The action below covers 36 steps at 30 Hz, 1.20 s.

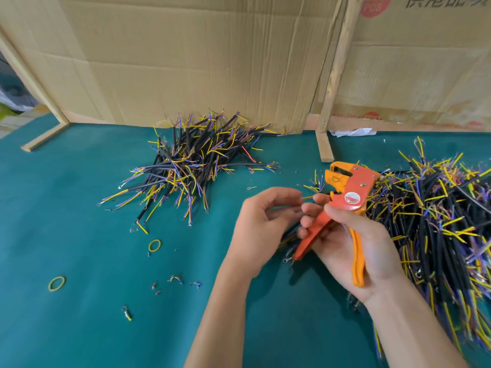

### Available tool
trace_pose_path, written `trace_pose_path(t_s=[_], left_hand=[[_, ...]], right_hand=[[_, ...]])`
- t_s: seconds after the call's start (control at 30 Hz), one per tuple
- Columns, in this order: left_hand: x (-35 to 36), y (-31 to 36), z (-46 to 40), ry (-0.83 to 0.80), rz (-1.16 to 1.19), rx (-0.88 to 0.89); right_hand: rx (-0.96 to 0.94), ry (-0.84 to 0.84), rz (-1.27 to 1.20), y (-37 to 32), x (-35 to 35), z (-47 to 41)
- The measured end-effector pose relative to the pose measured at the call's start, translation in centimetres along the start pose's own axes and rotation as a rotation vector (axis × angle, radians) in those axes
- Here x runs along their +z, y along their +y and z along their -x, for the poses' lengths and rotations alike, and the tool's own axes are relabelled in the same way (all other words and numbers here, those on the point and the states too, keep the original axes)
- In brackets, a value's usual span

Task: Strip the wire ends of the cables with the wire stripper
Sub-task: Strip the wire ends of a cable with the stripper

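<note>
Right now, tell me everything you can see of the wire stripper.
The wire stripper is an orange hand tool with a yellower head and one yellow-orange handle, plastic-looking, with a round white-and-red label and a metal rivet on its body. The right hand grips its two spread handles and holds it above the green table, head up and tilted left. Thin coloured wire ends lie at its head; whether they are clamped I cannot tell.
</note>
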<state>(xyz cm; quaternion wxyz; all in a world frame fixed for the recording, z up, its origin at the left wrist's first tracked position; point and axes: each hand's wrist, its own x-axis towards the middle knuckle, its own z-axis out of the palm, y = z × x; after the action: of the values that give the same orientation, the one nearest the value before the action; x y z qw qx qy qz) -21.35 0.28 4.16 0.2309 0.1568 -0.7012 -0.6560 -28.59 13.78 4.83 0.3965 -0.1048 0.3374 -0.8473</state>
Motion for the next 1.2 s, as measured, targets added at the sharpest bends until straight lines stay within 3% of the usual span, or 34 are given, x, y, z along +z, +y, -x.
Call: trace_pose_path(t_s=[0.1, 0.27, 0.37, 0.5, 0.7, 0.77, 0.93, 1.1, 1.2], left_hand=[[0.5, 0.2, 0.1, 0.002, 0.072, -0.028], [-2.4, 0.0, -0.4, 0.417, -0.281, -0.004], [-2.8, -0.1, -1.4, 0.487, -0.576, 0.000], [-2.3, 0.5, -6.6, 0.398, -0.852, 0.064], [-5.6, -0.6, -12.6, 0.108, -1.477, 0.023], [-6.1, -1.1, -12.9, 0.073, -1.593, 0.084], [-5.7, -0.3, -12.2, 0.162, -1.520, 0.322], [-3.7, 2.7, -7.9, 0.198, -1.052, 0.480], [-2.6, 2.7, -4.2, 0.194, -0.943, 0.503]], right_hand=[[0.036, -0.043, 0.000, 0.0, 0.0, 0.0], [0.127, -0.069, -0.017, 1.0, 0.9, -0.1], [0.157, -0.034, 0.142, 1.5, 0.9, -0.3], [0.110, 0.056, 0.341, 1.3, 0.8, -0.6], [0.081, 0.071, 0.329, 1.1, 0.2, -0.8], [0.093, 0.061, 0.346, 1.2, 0.2, -0.7], [0.085, 0.046, 0.297, 0.9, -0.2, -0.7], [0.054, 0.043, 0.095, 0.6, -0.3, -0.4], [0.017, 0.019, -0.006, -0.1, -0.3, -0.4]])
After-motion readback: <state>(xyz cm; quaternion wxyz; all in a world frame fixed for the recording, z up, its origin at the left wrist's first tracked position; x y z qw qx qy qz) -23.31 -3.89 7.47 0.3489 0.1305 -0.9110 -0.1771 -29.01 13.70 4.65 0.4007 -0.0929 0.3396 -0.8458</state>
